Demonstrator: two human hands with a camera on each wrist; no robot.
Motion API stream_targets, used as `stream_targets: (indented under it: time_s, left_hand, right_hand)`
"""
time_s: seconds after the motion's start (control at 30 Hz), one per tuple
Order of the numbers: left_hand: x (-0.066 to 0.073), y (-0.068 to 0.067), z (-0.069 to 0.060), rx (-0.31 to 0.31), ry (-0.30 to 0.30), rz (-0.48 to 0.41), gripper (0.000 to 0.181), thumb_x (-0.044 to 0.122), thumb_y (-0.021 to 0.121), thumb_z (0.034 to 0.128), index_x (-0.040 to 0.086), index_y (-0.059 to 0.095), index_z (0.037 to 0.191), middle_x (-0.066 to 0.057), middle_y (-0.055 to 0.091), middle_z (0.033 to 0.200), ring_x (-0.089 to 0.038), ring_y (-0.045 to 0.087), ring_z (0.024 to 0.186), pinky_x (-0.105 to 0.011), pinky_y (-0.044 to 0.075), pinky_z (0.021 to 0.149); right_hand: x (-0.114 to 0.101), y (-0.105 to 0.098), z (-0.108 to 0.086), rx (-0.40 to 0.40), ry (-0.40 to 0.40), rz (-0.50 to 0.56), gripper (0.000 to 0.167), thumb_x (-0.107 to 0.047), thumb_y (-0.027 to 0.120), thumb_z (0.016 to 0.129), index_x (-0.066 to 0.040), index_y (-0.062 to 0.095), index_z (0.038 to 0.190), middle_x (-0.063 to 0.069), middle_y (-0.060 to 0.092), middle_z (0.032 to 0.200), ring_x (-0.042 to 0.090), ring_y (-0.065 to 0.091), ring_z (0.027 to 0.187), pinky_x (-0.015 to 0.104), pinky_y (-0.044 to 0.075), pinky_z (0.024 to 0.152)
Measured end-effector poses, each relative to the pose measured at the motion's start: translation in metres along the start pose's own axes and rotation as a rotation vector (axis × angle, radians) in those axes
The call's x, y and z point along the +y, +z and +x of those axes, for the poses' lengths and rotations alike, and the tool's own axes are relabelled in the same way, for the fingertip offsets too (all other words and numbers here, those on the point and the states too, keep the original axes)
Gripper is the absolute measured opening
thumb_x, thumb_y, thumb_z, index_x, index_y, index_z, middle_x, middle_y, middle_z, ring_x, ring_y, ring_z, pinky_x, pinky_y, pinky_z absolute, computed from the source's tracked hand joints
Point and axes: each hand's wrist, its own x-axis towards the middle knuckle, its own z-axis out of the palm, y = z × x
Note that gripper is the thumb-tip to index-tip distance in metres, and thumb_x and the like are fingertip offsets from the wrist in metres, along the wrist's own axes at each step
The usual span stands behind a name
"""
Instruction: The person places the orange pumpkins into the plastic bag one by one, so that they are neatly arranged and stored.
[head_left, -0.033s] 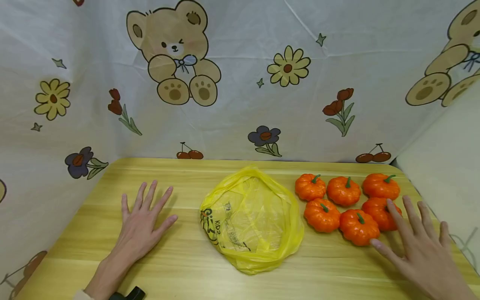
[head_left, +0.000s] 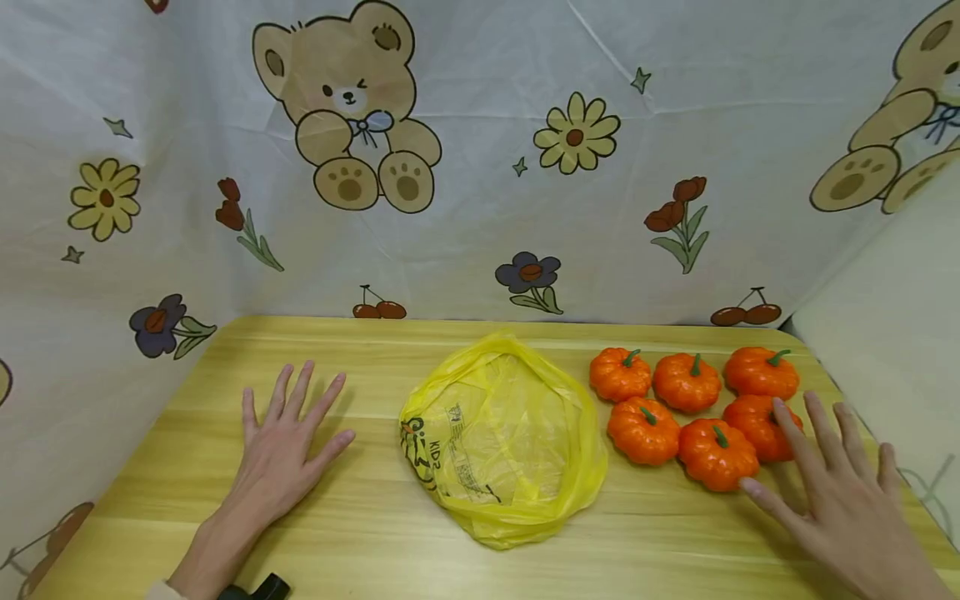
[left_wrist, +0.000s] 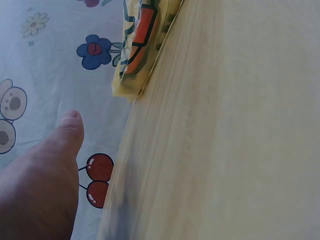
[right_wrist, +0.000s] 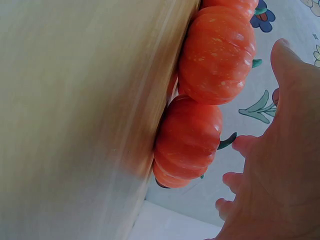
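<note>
A yellow plastic bag [head_left: 510, 442] lies on the table, its mouth spread in a ring facing up, with black print at its left. Several small orange pumpkins [head_left: 720, 454] with green stems stand in two rows right of the bag. My left hand [head_left: 277, 467], fingers spread, rests left of the bag, apart from it and holding nothing. My right hand [head_left: 855, 500] is spread at the right, its fingertips beside the nearest pumpkins; whether they touch is unclear. In the right wrist view, the fingers of that hand [right_wrist: 280, 150] extend near a pumpkin [right_wrist: 187, 137] and its stem.
The light wooden table [head_left: 360, 533] reaches back to a white cloth [head_left: 465, 242] printed with bears, flowers and cherries. Another pale cloth surface [head_left: 892, 308] borders the right edge. A black object [head_left: 262, 588] shows by my left wrist.
</note>
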Motion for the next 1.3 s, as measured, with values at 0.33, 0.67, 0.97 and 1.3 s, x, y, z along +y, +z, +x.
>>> stream_targets:
  time_s: [0.33, 0.67, 0.97, 1.3]
  left_hand:
    - [0.001, -0.002, 0.005, -0.001, -0.009, -0.013, 0.076, 0.055, 0.061, 0.1005, 0.029, 0.034, 0.166, -0.014, 0.014, 0.176, -0.038, 0.003, 0.164, -0.075, -0.012, 0.12]
    - [-0.011, 0.007, 0.008, 0.015, -0.093, -0.455, 0.062, 0.025, 0.06, 0.107, 0.023, 0.038, 0.165, -0.023, 0.026, 0.171, -0.05, 0.021, 0.157, -0.079, 0.01, 0.118]
    - [-0.014, 0.0, 0.004, 0.04, -0.137, -0.496, 0.057, 0.023, 0.061, 0.1078, 0.024, 0.042, 0.162, -0.015, 0.048, 0.161, -0.028, 0.039, 0.154, -0.006, 0.018, 0.113]
    - [-0.006, 0.005, 0.006, 0.128, -0.15, -0.638, 0.048, 0.013, 0.065, 0.1047, 0.014, 0.056, 0.152, -0.013, 0.066, 0.14, -0.005, 0.06, 0.127, -0.007, 0.03, 0.111]
  right_hand:
    - [-0.001, -0.002, 0.005, 0.048, -0.026, 0.058, 0.106, -0.052, 0.072, 0.095, -0.021, 0.005, 0.171, 0.01, -0.01, 0.177, 0.039, -0.017, 0.162, 0.074, -0.023, 0.115]
    - [0.002, 0.003, 0.004, 0.074, -0.03, 0.105, 0.103, -0.046, 0.072, 0.096, -0.018, 0.006, 0.171, 0.012, -0.004, 0.177, 0.043, -0.008, 0.162, 0.076, -0.019, 0.116]
    - [0.0, 0.012, 0.0, 0.05, -0.002, 0.253, 0.093, -0.032, 0.067, 0.102, -0.016, 0.007, 0.171, 0.021, 0.0, 0.176, 0.044, -0.007, 0.162, 0.074, -0.021, 0.116]
    - [0.005, 0.005, 0.002, 0.102, 0.022, 0.341, 0.083, -0.022, 0.066, 0.104, -0.012, 0.016, 0.17, 0.024, 0.008, 0.175, 0.06, 0.011, 0.155, 0.078, -0.004, 0.119]
